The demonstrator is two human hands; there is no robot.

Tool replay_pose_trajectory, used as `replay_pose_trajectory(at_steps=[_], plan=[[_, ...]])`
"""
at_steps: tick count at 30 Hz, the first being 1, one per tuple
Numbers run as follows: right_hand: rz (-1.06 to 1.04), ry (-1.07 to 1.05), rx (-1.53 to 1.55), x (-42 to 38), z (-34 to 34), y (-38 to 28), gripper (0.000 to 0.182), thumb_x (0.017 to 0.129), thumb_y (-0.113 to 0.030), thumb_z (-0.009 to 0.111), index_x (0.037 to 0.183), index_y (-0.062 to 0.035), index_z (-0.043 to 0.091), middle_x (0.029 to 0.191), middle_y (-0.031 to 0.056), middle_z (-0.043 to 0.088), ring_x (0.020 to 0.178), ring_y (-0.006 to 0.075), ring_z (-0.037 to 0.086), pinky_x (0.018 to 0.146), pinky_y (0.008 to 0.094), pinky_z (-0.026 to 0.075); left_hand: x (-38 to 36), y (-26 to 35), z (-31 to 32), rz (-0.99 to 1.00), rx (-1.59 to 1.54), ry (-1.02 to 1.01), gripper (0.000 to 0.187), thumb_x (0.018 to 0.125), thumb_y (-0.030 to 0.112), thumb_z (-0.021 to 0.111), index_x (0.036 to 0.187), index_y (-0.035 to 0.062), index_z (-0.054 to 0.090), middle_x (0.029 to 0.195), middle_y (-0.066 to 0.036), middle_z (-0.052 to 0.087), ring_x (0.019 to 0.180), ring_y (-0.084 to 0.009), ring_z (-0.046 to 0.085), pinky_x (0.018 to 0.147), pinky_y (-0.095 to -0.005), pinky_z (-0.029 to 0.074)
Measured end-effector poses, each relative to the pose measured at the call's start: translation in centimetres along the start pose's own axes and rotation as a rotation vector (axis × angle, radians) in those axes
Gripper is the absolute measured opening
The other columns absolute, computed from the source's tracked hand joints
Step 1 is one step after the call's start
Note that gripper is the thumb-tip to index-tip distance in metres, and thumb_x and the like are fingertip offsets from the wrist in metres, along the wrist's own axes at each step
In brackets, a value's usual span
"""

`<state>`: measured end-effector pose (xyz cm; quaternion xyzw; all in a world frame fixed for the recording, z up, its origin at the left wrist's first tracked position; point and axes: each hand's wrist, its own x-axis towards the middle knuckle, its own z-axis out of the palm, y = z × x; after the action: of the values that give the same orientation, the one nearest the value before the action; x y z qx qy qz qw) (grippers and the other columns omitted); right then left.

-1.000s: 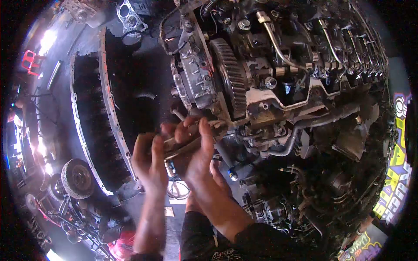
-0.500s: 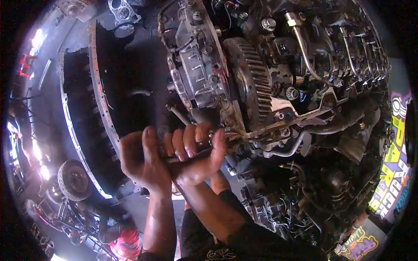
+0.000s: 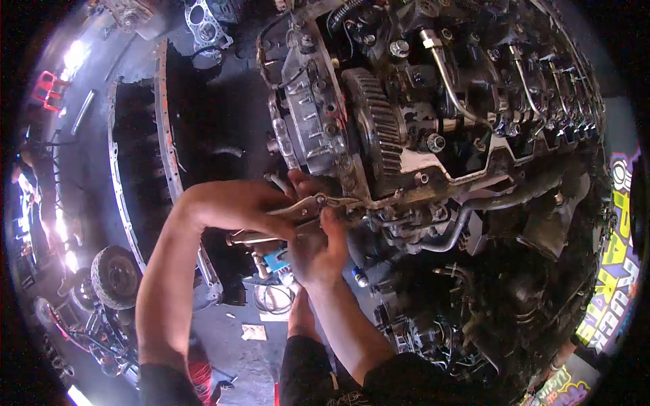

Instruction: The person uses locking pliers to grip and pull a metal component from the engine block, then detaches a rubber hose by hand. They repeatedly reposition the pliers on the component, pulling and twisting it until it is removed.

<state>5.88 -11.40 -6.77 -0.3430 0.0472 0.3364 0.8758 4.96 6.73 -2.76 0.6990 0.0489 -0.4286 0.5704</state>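
A pair of metal locking pliers point(image 3: 298, 212) lies across both my hands, its jaws pointing right at the lower front edge of a large opened engine point(image 3: 420, 122). My left hand point(image 3: 247, 203) reaches over from the left with a bent wrist, its fingers closed around the pliers near the pivot. From below, my right hand point(image 3: 319, 252) is closed on the handles, thumb up beside the jaws. The handle ends stick out to the left. What the jaw tips touch is too small to make out. Just above my hands is the ribbed metal housing point(image 3: 315, 128), beside a toothed gear point(image 3: 379, 128).
A long perforated metal frame point(image 3: 166, 115) stands left of the engine. A bent pipe point(image 3: 467, 213) runs along the engine's lower side. On the floor are a blue object point(image 3: 276, 259), a spray can point(image 3: 359, 276), a paper piece point(image 3: 254, 332) and a wheel point(image 3: 116, 277).
My left hand has turned over, its wrist now bent and forearm swung left. The pliers, mostly covered before, now show between my hands. The camera view has shifted slightly.
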Motion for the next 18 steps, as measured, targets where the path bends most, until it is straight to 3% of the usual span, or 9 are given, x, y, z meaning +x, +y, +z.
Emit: replay_pose_trajectory(at_steps=[4, 6, 7, 10, 14, 17, 18], plan=[[0.034, -0.115, 0.325, 1.5, -0.1, 0.7, 0.032, 0.098, -0.036, 0.048, 0.108, -0.0068, 0.054, 0.105, 0.0113, 0.061, 0.109, 0.0287, 0.059, 0.095, 0.0422, 0.046, 1.4, 1.1, 0.0, -0.076, -0.112, -0.138, 0.051, 0.091, 0.050, 0.062, 0.106, 0.0010, 0.066, 0.090, -0.011, 0.068, 0.084, -0.0197, 0.064, 0.077, -0.0317, 0.050], [0.021, -0.096, 0.266, 1.6, -0.1, 1.0, 0.031, 0.098, -0.038, 0.049, 0.098, -0.0073, 0.053, 0.091, 0.0096, 0.058, 0.103, 0.0278, 0.059, 0.091, 0.0402, 0.047, 0.7, 0.6, 1.9, 0.089, 0.010, 0.138, 0.057, 0.091, 0.053, 0.061, 0.109, 0.0001, 0.067, 0.101, -0.015, 0.065, 0.092, -0.0239, 0.062, 0.085, -0.0346, 0.048], [0.017, -0.078, 0.235, 1.2, 0.0, 0.9, 0.032, 0.098, -0.039, 0.050, 0.092, -0.0075, 0.052, 0.084, 0.0088, 0.057, 0.100, 0.0274, 0.060, 0.089, 0.0393, 0.047, 0.3, 0.7, 2.8, 0.066, 0.002, 0.199, 0.058, 0.091, 0.054, 0.060, 0.108, -0.0002, 0.067, 0.105, -0.016, 0.064, 0.093, -0.0245, 0.062, 0.087, -0.0351, 0.047], [0.031, -0.036, 0.162, 0.7, -0.1, 0.5, 0.033, 0.098, -0.039, 0.052, 0.086, -0.0078, 0.051, 0.076, 0.0077, 0.055, 0.091, 0.0258, 0.060, 0.086, 0.0379, 0.047, 0.9, 0.0, 4.1, 0.047, -0.118, 0.239, 0.057, 0.090, 0.053, 0.062, 0.109, -0.0008, 0.067, 0.119, -0.018, 0.058, 0.102, -0.0257, 0.058, 0.092, -0.0346, 0.044], [0.071, -0.005, -0.042, -0.3, -0.9, -0.9, 0.034, 0.097, -0.037, 0.055, 0.085, -0.0062, 0.053, 0.073, 0.0068, 0.053, 0.083, 0.0231, 0.060, 0.084, 0.0364, 0.047, 1.6, -1.1, 8.4, 0.288, -0.254, 0.504, 0.043, 0.092, 0.038, 0.066, 0.111, 0.0003, 0.066, 0.121, -0.017, 0.057, 0.115, -0.0258, 0.050, 0.100, -0.0344, 0.039], [0.173, -0.023, -0.178, -0.9, -2.0, -2.3, 0.033, 0.097, -0.036, 0.055, 0.083, -0.0053, 0.054, 0.072, 0.0061, 0.054, 0.080, 0.0222, 0.060, 0.083, 0.0360, 0.047, 3.2, -3.1, 11.8, 0.147, -0.584, 0.418, 0.041, 0.095, 0.036, 0.063, 0.117, 0.0009, 0.062, 0.118, -0.014, 0.057, 0.102, -0.0181, 0.055, 0.092, -0.0343, 0.045], [0.211, -0.041, -0.215, -1.1, -2.4, -2.9, 0.033, 0.097, -0.036, 0.055, 0.083, -0.0053, 0.054, 0.072, 0.0060, 0.055, 0.080, 0.0221, 0.060, 0.083, 0.0360, 0.047, 4.9, -4.8, 13.4, 0.326, -0.581, 0.483, 0.041, 0.097, 0.036, 0.061, 0.115, -0.0013, 0.061, 0.108, -0.011, 0.060, 0.097, -0.0148, 0.055, 0.086, -0.0325, 0.047]])
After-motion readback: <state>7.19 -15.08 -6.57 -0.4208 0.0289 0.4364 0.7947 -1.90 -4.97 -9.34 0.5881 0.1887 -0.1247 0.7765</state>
